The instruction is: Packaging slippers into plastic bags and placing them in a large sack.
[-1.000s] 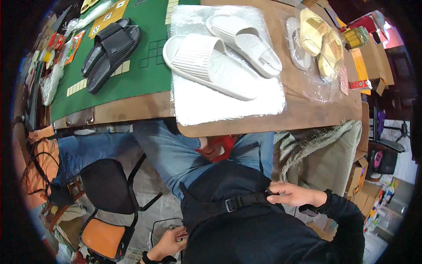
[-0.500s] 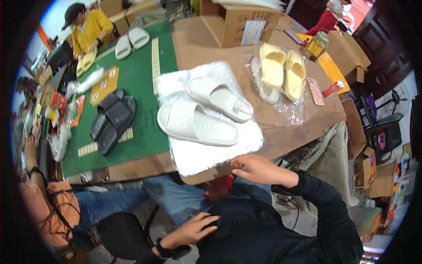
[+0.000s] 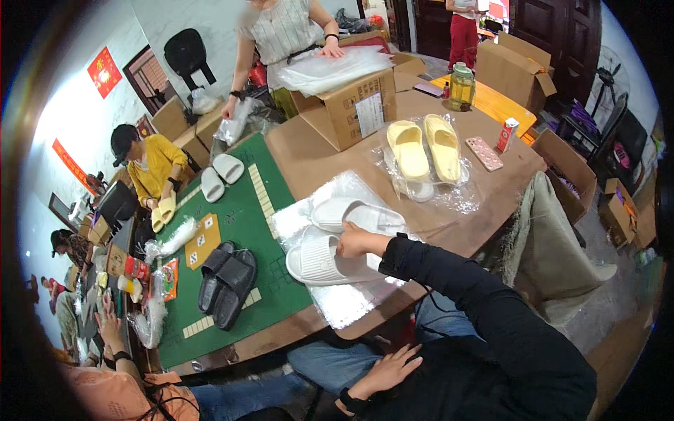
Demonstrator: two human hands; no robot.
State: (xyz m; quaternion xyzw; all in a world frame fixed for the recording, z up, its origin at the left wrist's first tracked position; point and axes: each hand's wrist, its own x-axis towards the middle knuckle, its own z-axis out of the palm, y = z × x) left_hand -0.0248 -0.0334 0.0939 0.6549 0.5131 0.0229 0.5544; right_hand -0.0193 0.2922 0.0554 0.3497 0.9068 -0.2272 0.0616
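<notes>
A pair of pale grey slippers lies on a shiny clear plastic bag (image 3: 337, 309) near the table's edge. My right hand (image 3: 361, 242) is at the near slipper (image 3: 316, 263), its curled fingers closed at the edge of the strap; part of the grip is hidden. The far slipper (image 3: 375, 216) lies just beyond the fingers. My left hand (image 3: 388, 372) rests low against my dark clothing, empty, with its fingers stretched out. To the left, a pair of black slippers (image 3: 228, 284) sits on the green mat (image 3: 281, 316).
Yellow slippers (image 3: 411, 151) lie on clear plastic, with a pink phone (image 3: 484, 153), a small red-and-white box (image 3: 507, 135) and a jar (image 3: 461, 88) nearby. A cardboard box (image 3: 344, 116) stands at the back, a co-worker behind it. More co-workers sit at left.
My right hand has moved from the table's edge forward onto the near grey slipper. The head view has shifted, showing more of the room and a standing co-worker.
</notes>
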